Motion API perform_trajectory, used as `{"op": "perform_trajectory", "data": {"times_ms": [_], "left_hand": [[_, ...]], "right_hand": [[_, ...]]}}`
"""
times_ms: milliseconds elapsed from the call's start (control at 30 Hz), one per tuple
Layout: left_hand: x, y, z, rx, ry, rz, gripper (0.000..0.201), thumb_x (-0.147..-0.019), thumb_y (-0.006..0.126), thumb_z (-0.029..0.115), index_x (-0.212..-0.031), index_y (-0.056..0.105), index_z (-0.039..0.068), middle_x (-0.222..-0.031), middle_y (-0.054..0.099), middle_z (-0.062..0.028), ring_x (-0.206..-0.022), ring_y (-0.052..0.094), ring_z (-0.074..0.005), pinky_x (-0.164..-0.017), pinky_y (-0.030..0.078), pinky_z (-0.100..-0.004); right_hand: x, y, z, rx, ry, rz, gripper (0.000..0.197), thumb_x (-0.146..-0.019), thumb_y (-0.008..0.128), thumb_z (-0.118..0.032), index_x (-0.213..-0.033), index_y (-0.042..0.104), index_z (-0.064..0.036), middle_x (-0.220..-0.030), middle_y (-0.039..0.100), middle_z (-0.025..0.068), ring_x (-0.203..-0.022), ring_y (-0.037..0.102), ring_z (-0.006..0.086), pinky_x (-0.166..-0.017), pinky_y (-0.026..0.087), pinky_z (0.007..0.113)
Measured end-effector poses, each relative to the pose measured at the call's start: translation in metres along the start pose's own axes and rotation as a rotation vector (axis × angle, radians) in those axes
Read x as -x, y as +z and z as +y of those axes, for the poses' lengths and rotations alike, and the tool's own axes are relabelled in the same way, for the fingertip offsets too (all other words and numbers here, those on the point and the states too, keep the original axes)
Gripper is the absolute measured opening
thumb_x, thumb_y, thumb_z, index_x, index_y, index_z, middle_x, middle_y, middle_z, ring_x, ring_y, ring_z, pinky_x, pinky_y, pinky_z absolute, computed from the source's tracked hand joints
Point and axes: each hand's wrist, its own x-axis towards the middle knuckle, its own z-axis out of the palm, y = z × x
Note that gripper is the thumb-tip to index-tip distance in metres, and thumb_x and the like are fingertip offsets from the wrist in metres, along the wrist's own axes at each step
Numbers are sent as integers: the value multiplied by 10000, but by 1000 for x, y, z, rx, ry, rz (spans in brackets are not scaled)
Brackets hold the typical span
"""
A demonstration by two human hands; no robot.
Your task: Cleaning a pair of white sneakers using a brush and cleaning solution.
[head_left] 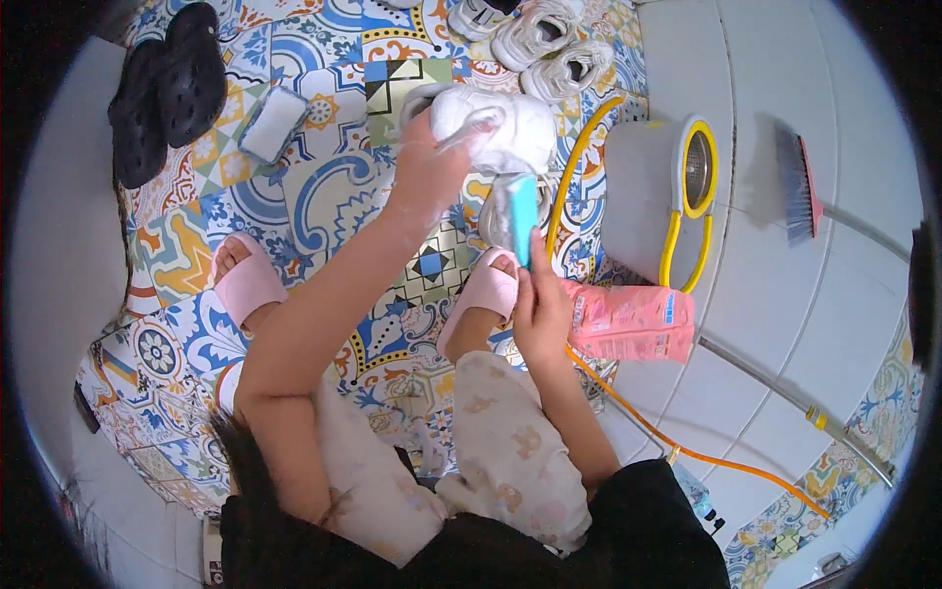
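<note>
My left hand (432,167) grips a white shoe (505,128) and holds it above the tiled floor, a little ahead of my feet. White suds appear to coat the shoe's side by my fingers. My right hand (543,319) is closed round the end of a teal scrubbing brush (523,211), whose pale bristles face left. The brush head sits just below the shoe; whether the two touch I cannot tell. Behind the brush is a pale rounded thing (494,218), mostly hidden.
Several white shoes (569,71) stand at the far side. Black clogs (191,74) and a white-and-blue block (275,125) lie far left. To the right are a grey mop bucket (638,196), a yellow-orange hose (579,162), a pink bag (633,324) and a long-handled brush (800,187) against the wall.
</note>
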Motion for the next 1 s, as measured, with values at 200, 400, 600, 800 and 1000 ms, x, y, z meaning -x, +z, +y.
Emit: {"op": "perform_trajectory", "data": {"times_ms": [200,400,600,800,1000], "left_hand": [[0,-9,-10,50,-63,38,277,-878,631,134,-1128,625,14,-1015,643,-48,-910,586,-110,-803,473,-261],[40,7,-44,-345,178,-194,243,-863,564,-23,-1105,576,1,-943,642,-71,-893,585,-119,-803,473,-283],[29,-7,-45,-485,320,-8,178,-897,582,77,-1051,600,-9,-868,652,-135,-805,613,-161,-736,483,-302],[12,-13,-17,-374,219,46,211,-922,547,128,-1046,626,-24,-877,671,-156,-768,620,-208,-718,480,-333],[22,-23,-23,-573,284,-47,163,-880,590,110,-989,636,-3,-811,655,-179,-724,631,-305,-664,476,-364]], "right_hand": [[3,-11,-6,59,-119,72,592,-850,554,51,-1408,427,-104,-866,626,168,-717,607,320,-669,487,373],[-50,-14,-34,156,34,15,651,-857,545,19,-1454,350,-154,-800,598,185,-674,602,338,-595,467,430],[3,-32,-35,178,98,-150,616,-887,510,8,-1457,340,-152,-825,610,202,-704,622,345,-619,484,411],[15,-45,-27,28,200,-71,587,-882,476,49,-1434,391,-129,-830,612,178,-704,595,321,-657,482,357],[-7,-42,-58,164,35,-242,613,-874,500,30,-1447,355,-131,-804,611,207,-688,609,378,-628,481,438]]}}
